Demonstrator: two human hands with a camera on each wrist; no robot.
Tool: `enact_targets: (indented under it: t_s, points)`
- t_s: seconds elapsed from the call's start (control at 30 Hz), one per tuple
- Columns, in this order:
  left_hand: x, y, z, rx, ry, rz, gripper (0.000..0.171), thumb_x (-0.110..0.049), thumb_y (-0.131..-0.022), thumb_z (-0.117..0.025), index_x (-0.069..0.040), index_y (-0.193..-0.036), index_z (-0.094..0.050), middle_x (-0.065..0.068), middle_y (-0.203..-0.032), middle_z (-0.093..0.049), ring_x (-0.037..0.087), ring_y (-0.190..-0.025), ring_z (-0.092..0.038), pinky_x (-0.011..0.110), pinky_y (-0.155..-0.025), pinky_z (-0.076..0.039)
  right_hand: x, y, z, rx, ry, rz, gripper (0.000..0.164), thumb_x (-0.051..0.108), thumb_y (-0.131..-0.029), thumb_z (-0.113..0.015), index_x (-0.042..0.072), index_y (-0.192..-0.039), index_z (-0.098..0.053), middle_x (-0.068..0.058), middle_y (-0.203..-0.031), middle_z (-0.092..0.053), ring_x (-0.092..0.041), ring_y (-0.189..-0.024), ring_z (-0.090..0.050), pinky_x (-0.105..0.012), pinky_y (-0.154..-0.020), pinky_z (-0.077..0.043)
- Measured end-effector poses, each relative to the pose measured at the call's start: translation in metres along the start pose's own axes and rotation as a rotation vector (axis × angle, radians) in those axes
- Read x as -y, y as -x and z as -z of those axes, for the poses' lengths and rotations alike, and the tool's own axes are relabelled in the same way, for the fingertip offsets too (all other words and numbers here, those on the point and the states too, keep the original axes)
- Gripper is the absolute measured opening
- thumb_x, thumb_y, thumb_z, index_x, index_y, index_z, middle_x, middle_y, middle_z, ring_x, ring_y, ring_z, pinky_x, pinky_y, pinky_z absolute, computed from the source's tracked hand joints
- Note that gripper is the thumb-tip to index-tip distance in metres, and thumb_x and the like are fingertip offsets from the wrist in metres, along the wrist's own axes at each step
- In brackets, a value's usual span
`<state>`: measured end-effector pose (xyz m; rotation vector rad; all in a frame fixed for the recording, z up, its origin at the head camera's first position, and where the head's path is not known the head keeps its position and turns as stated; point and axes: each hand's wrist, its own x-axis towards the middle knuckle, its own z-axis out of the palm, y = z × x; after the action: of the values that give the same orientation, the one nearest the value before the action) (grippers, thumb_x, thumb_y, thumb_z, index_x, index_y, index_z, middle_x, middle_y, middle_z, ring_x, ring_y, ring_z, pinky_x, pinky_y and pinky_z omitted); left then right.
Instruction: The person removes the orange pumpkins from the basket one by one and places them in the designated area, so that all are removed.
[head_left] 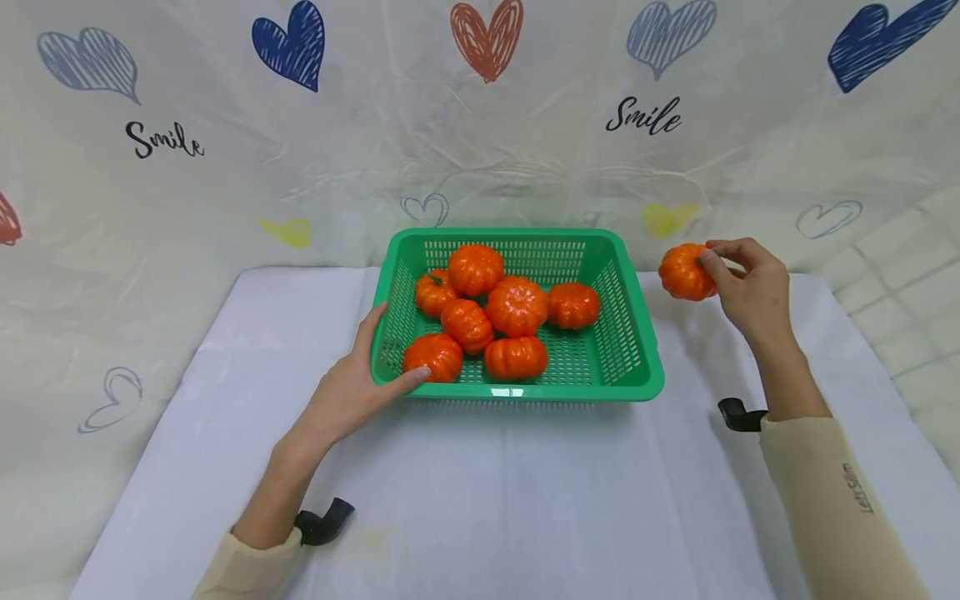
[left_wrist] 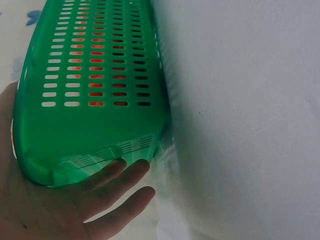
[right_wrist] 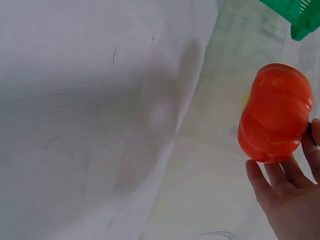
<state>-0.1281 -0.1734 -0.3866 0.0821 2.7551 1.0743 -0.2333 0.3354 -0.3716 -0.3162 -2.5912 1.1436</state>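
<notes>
A green plastic basket (head_left: 645, 389) with slotted walls stands on the table and holds several small orange pumpkins (head_left: 517, 306). At its front left corner my left hand (head_left: 352, 396) grips the rim, thumb over the top edge and fingers along the outer side. In the left wrist view the fingers (left_wrist: 122, 212) lie against or near the basket wall (left_wrist: 90, 120). To the right of the basket, my right hand (head_left: 753, 287) holds another small pumpkin (head_left: 686, 272) above the table, thumb and fingers at its stem side. The right wrist view shows this pumpkin (right_wrist: 275, 115) from below.
A white cloth covers the table (head_left: 510, 492). Behind it hangs a pale curtain (head_left: 540, 150) printed with hearts and the word Smile. Black curved pieces (head_left: 324, 523) sit at both wrists by the sleeves.
</notes>
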Motion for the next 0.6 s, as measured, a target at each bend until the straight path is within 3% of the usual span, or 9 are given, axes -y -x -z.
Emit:
enact_targets:
  t_s: [0.2, 0.3, 0.47, 0.6]
  points:
    - [0.000, 0.000, 0.000, -0.003, 0.008, 0.003, 0.109, -0.079, -0.086, -0.064, -0.042, -0.166, 0.000, 0.022, -0.151, -0.055, 0.042, -0.123, -0.064, 0.058, -0.094, -0.055, -0.003, -0.005, -0.005, -0.011, 0.026, -0.015, 0.047, 0.048, -0.104, -0.056, 0.010, -0.131, -0.064, -0.010, -0.144, -0.061, -0.029, -0.138, -0.054, -0.034, -0.110, -0.052]
    - [0.000, 0.000, 0.000, -0.001, 0.014, 0.005, 0.109, -0.079, -0.086, -0.064, -0.042, -0.166, 0.000, 0.022, -0.152, -0.055, 0.042, -0.124, -0.063, 0.059, -0.095, -0.055, -0.007, -0.008, -0.008, -0.015, 0.046, -0.016, 0.049, 0.048, -0.105, -0.055, 0.008, -0.132, -0.063, -0.010, -0.140, -0.061, -0.026, -0.136, -0.054, -0.034, -0.111, -0.052]
    - [0.001, 0.000, -0.001, -0.004, 0.021, 0.006, 0.109, -0.079, -0.085, -0.064, -0.042, -0.166, -0.001, 0.021, -0.152, -0.054, 0.042, -0.124, -0.063, 0.059, -0.096, -0.054, -0.013, -0.014, -0.011, -0.021, 0.068, -0.006, 0.049, 0.048, -0.104, -0.057, 0.006, -0.130, -0.064, -0.005, -0.130, -0.063, -0.014, -0.122, -0.057, -0.019, -0.101, -0.054]
    - [0.001, 0.000, -0.001, -0.005, 0.028, 0.005, 0.109, -0.079, -0.085, -0.065, -0.044, -0.165, -0.001, 0.021, -0.151, -0.055, 0.042, -0.124, -0.064, 0.059, -0.096, -0.054, -0.018, -0.018, -0.014, -0.029, 0.058, 0.000, 0.047, 0.047, -0.103, -0.060, 0.006, -0.125, -0.066, 0.010, -0.113, -0.063, 0.002, -0.107, -0.052, -0.004, -0.082, -0.048]
